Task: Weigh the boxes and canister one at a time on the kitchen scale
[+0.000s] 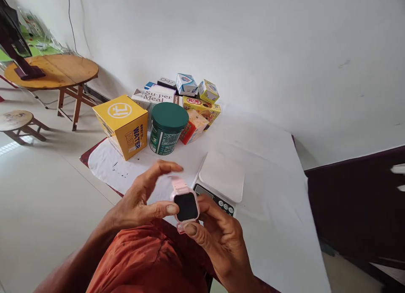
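Note:
A pink smartwatch [186, 204] with a black square screen is held in front of me, over the near edge of a table under a white cloth [272, 192]. My left hand [142, 200] pinches its left side with the thumb, the other fingers stretched out above the strap. My right hand [221, 238] grips the watch from below and the right, thumb on its lower edge. Just behind the watch lies a white kitchen scale [221, 181] with a dark display and buttons.
At the table's far left stand a yellow "WATER" box [122, 124], a green-lidded tub [167, 126], and several small cartons [190, 99]. A round wooden table [53, 71] and a low stool [15, 120] stand on the floor at left. A dark panel [357, 204] is at right.

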